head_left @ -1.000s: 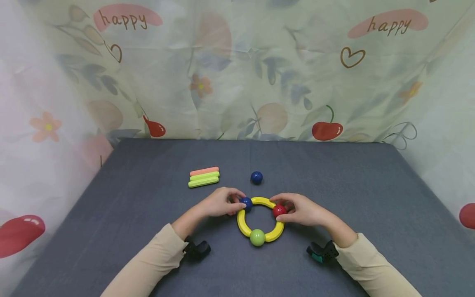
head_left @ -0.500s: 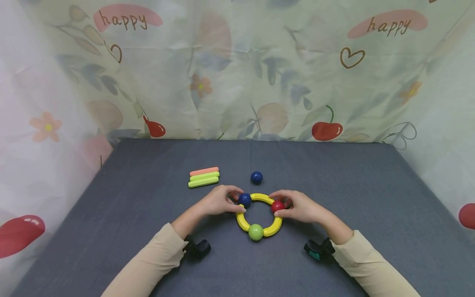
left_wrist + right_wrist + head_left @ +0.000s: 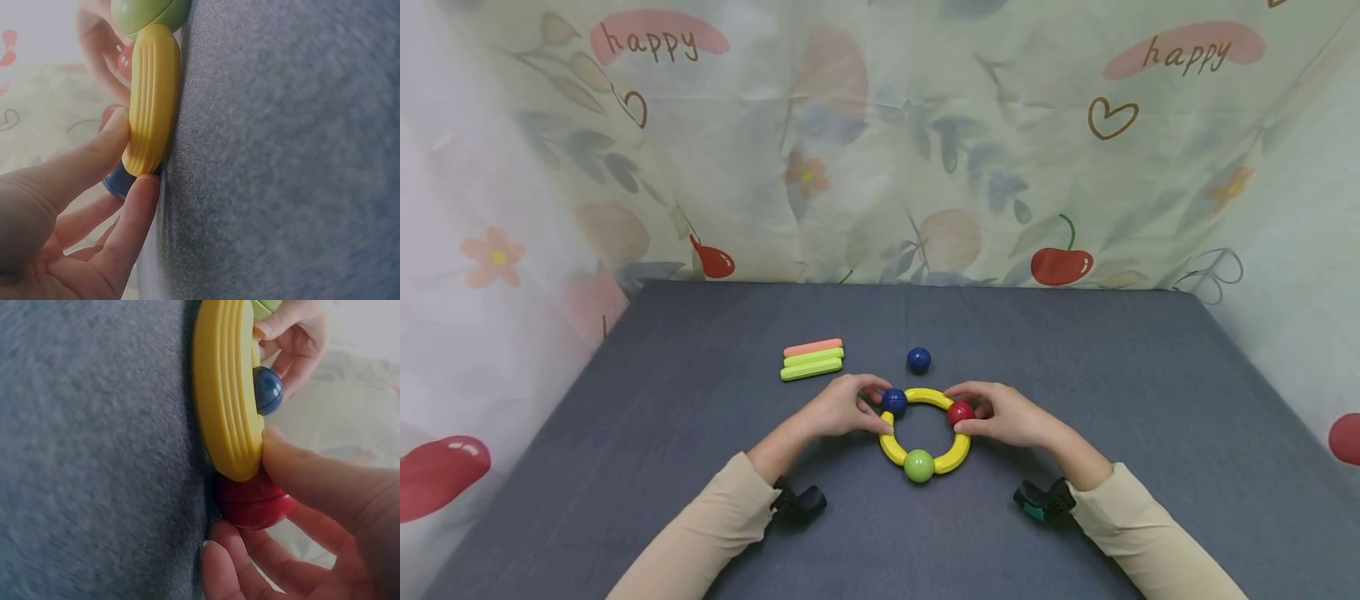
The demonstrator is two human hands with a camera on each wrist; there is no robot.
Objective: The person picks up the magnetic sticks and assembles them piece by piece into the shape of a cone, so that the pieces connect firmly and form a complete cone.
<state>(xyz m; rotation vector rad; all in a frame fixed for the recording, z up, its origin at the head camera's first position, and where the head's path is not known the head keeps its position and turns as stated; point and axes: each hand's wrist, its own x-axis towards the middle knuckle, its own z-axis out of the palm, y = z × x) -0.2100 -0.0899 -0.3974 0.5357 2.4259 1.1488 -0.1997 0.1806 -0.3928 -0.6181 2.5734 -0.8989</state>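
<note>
A ring of yellow curved rods (image 3: 952, 457), joined by a blue ball (image 3: 894, 402), a red ball (image 3: 960, 413) and a green ball (image 3: 919, 466), lies in front of me. My left hand (image 3: 852, 407) grips the ring at the blue ball, its thumb on the end of a yellow rod (image 3: 153, 94). On the other side my right hand (image 3: 1006, 414) holds it around the red ball (image 3: 253, 500), thumb against the neighbouring yellow rod (image 3: 226, 387). The green ball is on the near side, touched by neither hand.
Beyond the ring sits a loose blue ball (image 3: 919, 360). To its left lie a pink stick (image 3: 812, 347) and two yellow-green sticks (image 3: 812, 369), side by side. A grey cloth (image 3: 700, 333) covers the table, with a printed curtain (image 3: 880, 167) behind it.
The ring has shifted slightly away from me and a little left, with both hands still on it. My left thumb has slid from the blue ball onto the yellow rod. The loose pieces stayed put.
</note>
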